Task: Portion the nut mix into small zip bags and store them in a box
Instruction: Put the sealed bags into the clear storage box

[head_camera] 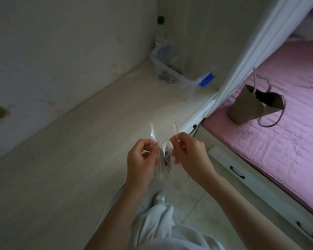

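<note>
Over the near edge of the desk (76, 145), left hand (140, 161) and right hand (191, 156) each pinch a top lip of the zip bag (165, 158), likely parting its mouth for nuts

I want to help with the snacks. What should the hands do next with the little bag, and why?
Probably press the bag shut at its top. The left hand and right hand each pinch one side of it, spread apart, with dark nuts inside. The clear box stands far back on the desk, so closing first should avoid spills.
</note>
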